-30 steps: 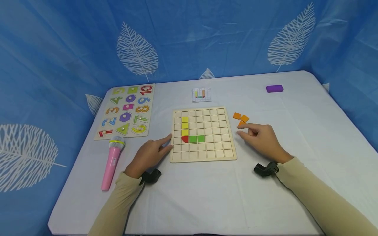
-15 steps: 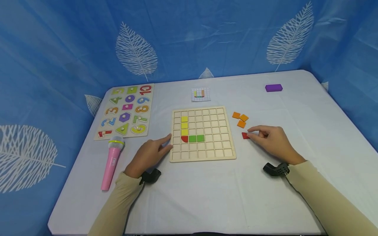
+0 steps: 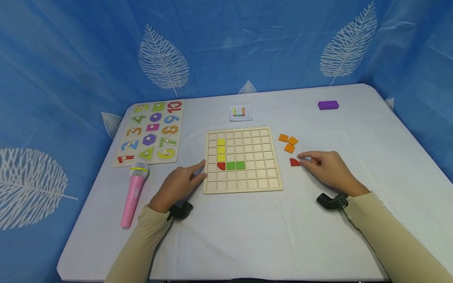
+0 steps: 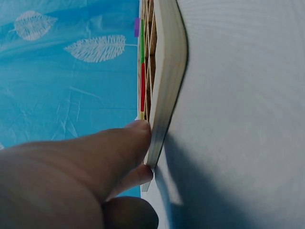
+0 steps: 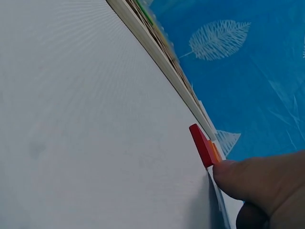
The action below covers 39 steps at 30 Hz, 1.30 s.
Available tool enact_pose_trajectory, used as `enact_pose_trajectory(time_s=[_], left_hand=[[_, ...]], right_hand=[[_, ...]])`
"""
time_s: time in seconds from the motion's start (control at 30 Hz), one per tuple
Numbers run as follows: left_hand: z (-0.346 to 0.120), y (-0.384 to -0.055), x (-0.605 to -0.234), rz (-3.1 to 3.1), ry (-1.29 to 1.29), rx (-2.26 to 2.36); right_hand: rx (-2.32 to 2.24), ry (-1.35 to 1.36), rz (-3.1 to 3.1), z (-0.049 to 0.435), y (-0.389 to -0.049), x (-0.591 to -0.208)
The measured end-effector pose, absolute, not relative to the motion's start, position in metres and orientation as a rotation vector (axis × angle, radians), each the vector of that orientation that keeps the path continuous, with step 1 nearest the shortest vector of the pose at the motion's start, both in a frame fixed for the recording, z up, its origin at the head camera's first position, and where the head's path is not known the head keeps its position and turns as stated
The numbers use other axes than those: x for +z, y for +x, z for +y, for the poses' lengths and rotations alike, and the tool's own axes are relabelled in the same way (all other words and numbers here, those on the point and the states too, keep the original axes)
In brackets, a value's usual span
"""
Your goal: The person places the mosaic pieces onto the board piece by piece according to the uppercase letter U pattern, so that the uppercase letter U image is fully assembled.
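Note:
My left hand (image 3: pixel 177 188) steadies the wooden grid board (image 3: pixel 244 188) at its left edge; the left wrist view shows thumb and fingertip against the board's side (image 4: pixel 169 62). Set in the grid are a column of yellow tiles (image 3: pixel 221 149), a red quarter-circle tile (image 3: pixel 221 166) and two green tiles (image 3: pixel 235 165). To the right of the board, my right hand (image 3: pixel 325 169) pinches another red quarter-circle tile (image 3: pixel 294 162) at its right edge with thumb and index finger. In the right wrist view the thumb covers the near end of that tile (image 5: pixel 202 148).
Three orange tiles (image 3: pixel 289 148) lie just beyond the right hand. A pattern card (image 3: pixel 249 116) is behind the board, and a purple block (image 3: pixel 328 105) stands back right. On the left are a number puzzle (image 3: pixel 179 138) and a pink toy microphone (image 3: pixel 132 200).
My right hand has drawn back to the right from the orange tiles, exposing the red tile. The red tile has turned slightly at the fingertips. My left hand has stayed at the board.

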State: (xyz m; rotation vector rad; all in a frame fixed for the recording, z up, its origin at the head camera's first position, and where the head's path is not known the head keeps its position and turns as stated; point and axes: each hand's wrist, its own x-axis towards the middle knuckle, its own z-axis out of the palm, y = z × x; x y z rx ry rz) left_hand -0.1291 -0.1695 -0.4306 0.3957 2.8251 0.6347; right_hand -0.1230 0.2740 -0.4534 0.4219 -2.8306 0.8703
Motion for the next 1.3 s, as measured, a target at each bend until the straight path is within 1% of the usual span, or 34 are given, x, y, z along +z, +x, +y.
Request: enact_pose_trajectory(time_s=[0.6, 0.83, 1.1, 1.3], left_hand=[[-0.168, -0.128, -0.428, 2.831, 0.402, 0.613], [-0.169, -0.128, -0.429, 2.828, 0.407, 0.615], [-0.17, -0.129, -0.431, 2.829, 0.403, 0.623], [-0.171, -0.129, -0.431, 2.829, 0.411, 0.624]], right_hand=[[0.875, 0.51, -2.897, 0.274, -0.125, -0.451], [0.848, 0.538, -2.88, 0.269, -0.127, -0.453], [0.878, 0.512, -2.861, 0.263, -0.126, -0.455], [0.883, 0.554, -2.794, 0.256, -0.126, -0.459]])
